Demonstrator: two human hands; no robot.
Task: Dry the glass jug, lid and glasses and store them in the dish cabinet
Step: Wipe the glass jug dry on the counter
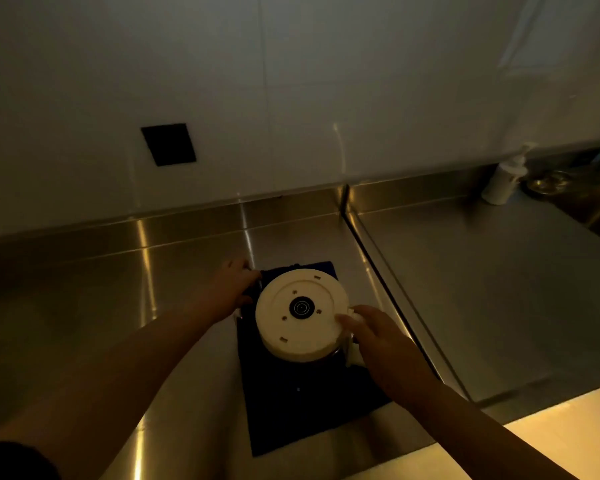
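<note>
The glass jug (302,315) stands upside down on a dark cloth (302,403) on the shiny metal counter (482,289). Its round white bottom faces up, so nothing inside shows. The right hand (378,344) wraps around the white handle on the jug's side. The left hand (231,289), on the jug's other side, pinches the cloth's edge. A white pump bottle (504,180) stands far off, beyond the right hand.
</note>
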